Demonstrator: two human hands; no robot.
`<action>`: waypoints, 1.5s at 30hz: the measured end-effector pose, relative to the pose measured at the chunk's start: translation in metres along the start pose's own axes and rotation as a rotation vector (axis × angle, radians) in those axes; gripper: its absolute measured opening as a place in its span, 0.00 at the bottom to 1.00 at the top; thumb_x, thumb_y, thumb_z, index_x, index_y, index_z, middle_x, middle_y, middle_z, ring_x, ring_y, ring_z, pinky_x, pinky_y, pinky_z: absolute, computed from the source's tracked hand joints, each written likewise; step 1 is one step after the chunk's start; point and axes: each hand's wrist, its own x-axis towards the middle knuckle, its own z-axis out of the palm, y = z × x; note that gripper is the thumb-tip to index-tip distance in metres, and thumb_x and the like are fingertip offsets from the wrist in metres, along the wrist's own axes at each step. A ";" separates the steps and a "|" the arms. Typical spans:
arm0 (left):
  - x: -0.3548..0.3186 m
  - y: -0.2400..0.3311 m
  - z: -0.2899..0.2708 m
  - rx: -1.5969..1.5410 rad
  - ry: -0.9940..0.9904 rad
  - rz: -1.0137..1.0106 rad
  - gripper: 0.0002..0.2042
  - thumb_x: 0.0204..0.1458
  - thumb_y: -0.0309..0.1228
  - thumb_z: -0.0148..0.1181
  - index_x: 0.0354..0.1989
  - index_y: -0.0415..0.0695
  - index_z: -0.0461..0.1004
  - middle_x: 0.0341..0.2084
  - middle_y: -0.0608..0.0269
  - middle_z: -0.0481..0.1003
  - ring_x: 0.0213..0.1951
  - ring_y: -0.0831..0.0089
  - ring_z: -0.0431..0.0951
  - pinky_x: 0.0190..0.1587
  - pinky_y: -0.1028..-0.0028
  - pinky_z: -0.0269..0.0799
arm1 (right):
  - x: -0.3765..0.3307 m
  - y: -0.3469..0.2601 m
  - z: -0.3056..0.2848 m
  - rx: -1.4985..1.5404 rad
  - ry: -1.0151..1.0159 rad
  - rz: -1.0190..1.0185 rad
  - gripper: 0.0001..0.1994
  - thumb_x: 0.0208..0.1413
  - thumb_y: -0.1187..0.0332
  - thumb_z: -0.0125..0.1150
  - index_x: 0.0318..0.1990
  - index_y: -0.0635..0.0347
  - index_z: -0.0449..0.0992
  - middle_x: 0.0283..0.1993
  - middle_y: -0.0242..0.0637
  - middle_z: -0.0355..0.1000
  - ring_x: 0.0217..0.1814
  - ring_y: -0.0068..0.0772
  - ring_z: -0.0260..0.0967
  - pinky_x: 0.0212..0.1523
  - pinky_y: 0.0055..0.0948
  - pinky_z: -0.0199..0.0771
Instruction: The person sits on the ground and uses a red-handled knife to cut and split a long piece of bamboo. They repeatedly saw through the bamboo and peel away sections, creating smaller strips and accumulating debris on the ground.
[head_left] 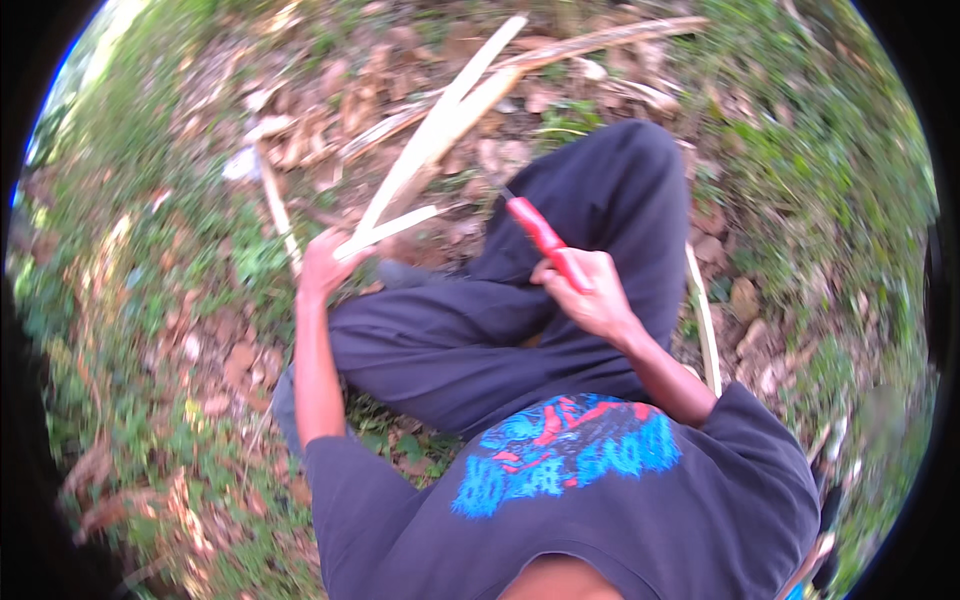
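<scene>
My left hand (325, 262) is closed around the lower end of a long pale wooden strip (415, 150), which slants up and away to the right. A shorter pale sliver (398, 226) sticks out of the same hand to the right, at an angle to the long strip. My right hand (592, 292) grips the red handle of a knife (540, 228) over my bent leg. Its tip end points up and left, apart from the strips; the blade is blurred and hard to make out.
I sit on the ground with legs folded in dark trousers (430, 335). Dry brown husks (620, 38) lie ahead among leaf litter. A thin stick (278, 205) lies at left, another pale strip (703, 315) by my right knee. Grass and low plants (820, 170) surround this.
</scene>
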 end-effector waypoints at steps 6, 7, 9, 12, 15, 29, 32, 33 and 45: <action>-0.010 -0.035 0.019 0.177 0.077 -0.018 0.22 0.57 0.45 0.63 0.39 0.33 0.75 0.39 0.45 0.71 0.40 0.45 0.74 0.43 0.52 0.69 | 0.006 0.026 -0.002 -0.053 -0.031 -0.015 0.07 0.52 0.70 0.56 0.30 0.66 0.76 0.24 0.37 0.74 0.25 0.25 0.71 0.32 0.31 0.73; -0.006 -0.035 0.021 0.222 0.080 0.014 0.22 0.59 0.46 0.62 0.39 0.33 0.76 0.38 0.45 0.70 0.40 0.44 0.73 0.43 0.52 0.69 | 0.006 0.025 -0.003 -0.032 0.006 -0.044 0.08 0.52 0.70 0.56 0.27 0.66 0.71 0.20 0.43 0.69 0.21 0.37 0.67 0.30 0.37 0.70; 0.001 -0.034 0.024 0.188 0.091 -0.008 0.23 0.61 0.47 0.59 0.38 0.33 0.75 0.37 0.45 0.70 0.38 0.44 0.73 0.43 0.51 0.68 | 0.004 0.026 -0.005 -0.006 0.039 -0.077 0.10 0.52 0.70 0.55 0.23 0.66 0.65 0.16 0.49 0.64 0.17 0.50 0.62 0.27 0.44 0.66; 0.009 -0.043 0.020 0.192 0.105 -0.086 0.25 0.62 0.49 0.56 0.37 0.32 0.75 0.34 0.44 0.70 0.37 0.45 0.73 0.42 0.50 0.66 | 0.007 0.025 -0.004 -0.003 0.036 -0.086 0.10 0.51 0.70 0.55 0.23 0.66 0.65 0.16 0.49 0.64 0.18 0.53 0.62 0.27 0.44 0.66; 0.014 -0.054 0.017 0.240 0.115 -0.165 0.28 0.63 0.51 0.53 0.35 0.31 0.75 0.30 0.43 0.70 0.36 0.44 0.73 0.41 0.50 0.65 | 0.009 0.023 0.000 0.004 0.028 -0.078 0.10 0.51 0.70 0.55 0.23 0.67 0.65 0.16 0.50 0.65 0.19 0.56 0.62 0.27 0.45 0.66; 0.031 -0.076 0.025 -0.022 0.184 -0.580 0.27 0.61 0.56 0.53 0.48 0.42 0.78 0.28 0.49 0.78 0.31 0.60 0.80 0.37 0.59 0.72 | 0.031 0.023 0.015 -0.040 0.006 -0.296 0.09 0.49 0.69 0.57 0.24 0.66 0.69 0.19 0.53 0.68 0.24 0.59 0.70 0.27 0.47 0.68; 0.032 -0.072 0.022 0.124 0.290 -0.477 0.25 0.60 0.52 0.57 0.51 0.41 0.77 0.34 0.51 0.78 0.37 0.61 0.80 0.40 0.59 0.72 | 0.045 0.049 0.019 -0.055 0.039 -0.379 0.08 0.48 0.70 0.57 0.25 0.65 0.70 0.19 0.52 0.68 0.23 0.59 0.69 0.27 0.46 0.68; 0.033 -0.071 0.023 0.192 0.340 -0.428 0.24 0.60 0.51 0.58 0.52 0.41 0.77 0.36 0.52 0.78 0.39 0.61 0.80 0.40 0.60 0.72 | 0.052 0.067 0.024 -0.068 0.062 -0.379 0.07 0.48 0.70 0.58 0.25 0.64 0.70 0.19 0.52 0.68 0.23 0.57 0.70 0.27 0.45 0.69; 0.042 0.030 0.077 -0.077 0.135 -0.102 0.11 0.56 0.27 0.59 0.44 0.32 0.77 0.33 0.50 0.77 0.37 0.55 0.78 0.40 0.60 0.72 | 0.048 0.082 0.017 -0.078 0.010 -0.279 0.07 0.51 0.69 0.58 0.30 0.65 0.76 0.23 0.48 0.74 0.26 0.50 0.74 0.32 0.42 0.72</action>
